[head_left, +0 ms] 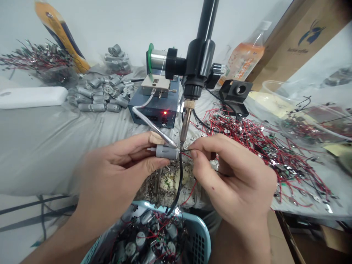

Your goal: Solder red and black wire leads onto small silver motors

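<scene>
Between thumb and fingers, my left hand [118, 168] grips a small grey motor [166, 151], its shaft pointing left. A beige wrap covers one of that hand's fingertips. My right hand [228, 172] pinches a thin dark wire [188, 149] against the motor's right end. Straight above that end comes the tip of a soldering iron [187, 123], clamped on a black stand [200, 55]. A flexible metal solder tube [154, 123] reaches the same spot from the blue solder feeder [154, 106]. Red wire and a thick black cable [178, 183] hang below.
A pale blue basket [202, 227] of wired motors sits below the table edge. Loose grey motors [101, 91] lie at the left back, and red and black wires [264, 146] are heaped at right. An orange drink bottle [244, 55] stands behind.
</scene>
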### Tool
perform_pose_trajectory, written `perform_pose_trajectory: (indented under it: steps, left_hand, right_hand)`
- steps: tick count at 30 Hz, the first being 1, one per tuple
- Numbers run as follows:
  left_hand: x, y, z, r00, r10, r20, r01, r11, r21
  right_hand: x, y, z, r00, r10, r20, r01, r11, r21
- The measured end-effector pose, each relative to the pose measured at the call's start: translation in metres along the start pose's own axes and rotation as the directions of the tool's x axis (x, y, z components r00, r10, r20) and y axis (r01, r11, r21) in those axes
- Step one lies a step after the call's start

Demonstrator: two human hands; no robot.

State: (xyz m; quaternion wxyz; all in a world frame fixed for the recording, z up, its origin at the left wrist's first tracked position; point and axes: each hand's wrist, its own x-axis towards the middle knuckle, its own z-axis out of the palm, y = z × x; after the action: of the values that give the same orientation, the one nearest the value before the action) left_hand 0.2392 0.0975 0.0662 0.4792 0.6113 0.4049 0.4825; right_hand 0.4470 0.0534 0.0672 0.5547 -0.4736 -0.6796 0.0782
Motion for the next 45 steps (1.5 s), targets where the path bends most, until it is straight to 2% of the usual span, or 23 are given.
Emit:
perform_pose_trajectory:
  steps: [13,22,45]
  left_hand:
    - [0.0042,0.0006,0.0017,0.999,0.004,0.036,-0.002,0.998,-0.059]
    - [0.0014,-0.0008,0.0013,1.000,0.001,0.001,-0.001,1.000,-0.008]
    - [0.0029,0.0014,0.0012,0.999,0.038,0.014,-0.038,0.999,0.008]
  right_hand:
    - [0.0016,0.0000,0.0032,1.000,-0.010,-0.023,0.010,1.000,-0.028]
    - [0.0017,0.0015,0.0031,1.000,-0.014,-0.023,0.013,0.999,-0.032]
    - [0.0032,-0.0004,0.0025,1.000,-0.007,0.001,0.007,1.000,-0.024]
